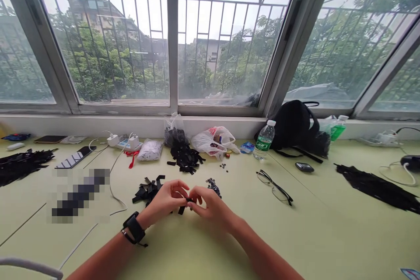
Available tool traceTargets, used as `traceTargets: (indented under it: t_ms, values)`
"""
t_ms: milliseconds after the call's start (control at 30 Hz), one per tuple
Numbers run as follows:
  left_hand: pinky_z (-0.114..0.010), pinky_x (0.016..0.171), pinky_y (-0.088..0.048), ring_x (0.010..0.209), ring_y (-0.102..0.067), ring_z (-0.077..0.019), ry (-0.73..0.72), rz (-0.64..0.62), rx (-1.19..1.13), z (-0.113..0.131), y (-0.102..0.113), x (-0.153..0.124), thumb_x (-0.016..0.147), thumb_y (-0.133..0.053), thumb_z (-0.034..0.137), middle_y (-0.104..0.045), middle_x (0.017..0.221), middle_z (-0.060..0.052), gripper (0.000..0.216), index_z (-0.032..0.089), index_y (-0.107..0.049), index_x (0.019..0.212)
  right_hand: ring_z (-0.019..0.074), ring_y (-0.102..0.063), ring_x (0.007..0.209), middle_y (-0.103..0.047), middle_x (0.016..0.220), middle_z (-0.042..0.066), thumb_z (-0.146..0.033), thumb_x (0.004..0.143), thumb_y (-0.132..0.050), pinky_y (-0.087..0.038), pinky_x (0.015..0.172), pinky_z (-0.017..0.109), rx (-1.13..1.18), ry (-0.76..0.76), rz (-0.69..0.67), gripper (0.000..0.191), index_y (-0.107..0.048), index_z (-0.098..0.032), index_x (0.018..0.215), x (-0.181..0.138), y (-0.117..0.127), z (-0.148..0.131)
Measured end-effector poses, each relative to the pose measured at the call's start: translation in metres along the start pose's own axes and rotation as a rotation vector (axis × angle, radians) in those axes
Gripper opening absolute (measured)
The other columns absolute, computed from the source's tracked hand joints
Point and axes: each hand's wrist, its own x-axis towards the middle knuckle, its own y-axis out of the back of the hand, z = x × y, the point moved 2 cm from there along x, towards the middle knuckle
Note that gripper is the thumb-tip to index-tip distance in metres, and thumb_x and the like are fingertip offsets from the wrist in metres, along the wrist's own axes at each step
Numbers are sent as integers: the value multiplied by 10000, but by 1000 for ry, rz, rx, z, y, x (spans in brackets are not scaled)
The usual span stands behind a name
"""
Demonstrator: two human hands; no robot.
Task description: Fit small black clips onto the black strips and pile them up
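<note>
My left hand and my right hand meet over the table, their thumbs and fingertips pinched on a small black strip. Fingers hide most of that strip. Just left of my left hand lies a loose pile of short black strips, partly covered by the hand. Beyond my right hand is a little heap of small round black and silver pieces. A watch with a black band is on my left wrist.
Farther back are a bag spilling black strips, a white plastic bag, a water bottle and a black backpack. Glasses lie to the right. A white cable crosses the left side. Long black bundles lie at both sides.
</note>
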Motion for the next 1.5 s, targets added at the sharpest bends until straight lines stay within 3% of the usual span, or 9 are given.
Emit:
traceTargets:
  t_ms: [233,300,433,600,833,933,1133,1300,1500]
  values:
    - [-276,666,-469,757,-699,-197,-36,-30,-26,2,-1,-1,823,-791,362,-747,789,-55,240,168,-723,947,139,-501,632,-592,689,-19,-224,902,-592,-366,594,268,-19,-77,114,121,-578,-212,783,0,15,-7]
    - [-270,664,-455,746,-687,-187,-45,-22,-11,2,-1,-1,838,-779,359,-741,776,-47,223,167,-732,942,140,-511,645,-608,724,-19,-292,891,-652,-383,604,267,4,-89,115,105,-595,-217,844,0,16,-9]
    - [-253,631,-431,696,-643,-160,-48,14,11,1,1,0,815,-792,314,-730,759,-31,203,166,-738,942,146,-545,676,-651,802,-22,-384,785,-801,-418,636,267,51,-79,64,333,-612,-238,1017,0,13,-9]
    - [-252,624,-443,644,-626,-144,-53,-7,-26,0,1,1,822,-773,293,-696,708,-6,175,168,-731,937,135,-531,651,-644,753,-30,-203,868,-631,-404,618,257,96,-49,69,113,-619,-232,977,1,9,-4]
    - [-239,574,-434,612,-653,-153,0,6,42,-6,1,2,802,-780,350,-638,657,26,256,170,-714,972,130,-465,613,-551,673,-27,-188,913,-530,-354,580,257,51,-66,136,100,-591,-207,836,2,10,2]
    - [-225,532,-400,608,-659,-159,13,1,75,-5,-1,1,814,-761,352,-637,654,21,243,164,-709,958,137,-488,649,-570,720,-23,-154,876,-539,-362,604,262,-6,-52,139,76,-586,-213,869,0,12,-1]
    - [-232,579,-433,580,-606,-114,10,-9,-26,0,-1,0,841,-738,311,-680,751,2,175,159,-671,895,167,-556,807,-637,971,-8,-146,708,-727,-427,730,289,-51,53,55,476,-563,-254,1142,-5,13,-11]
    - [-226,553,-428,565,-580,-112,12,-20,-64,-1,-1,2,825,-768,325,-653,700,16,217,161,-638,882,152,-548,743,-628,851,-8,-187,905,-605,-412,671,275,-17,34,83,60,-594,-233,942,-1,7,-6]
    - [-200,497,-404,568,-615,-120,34,-28,58,-8,-1,2,827,-773,393,-657,699,7,292,160,-624,921,179,-529,781,-606,780,8,-172,927,-594,-413,753,319,-141,15,233,168,-539,-209,773,3,10,1]
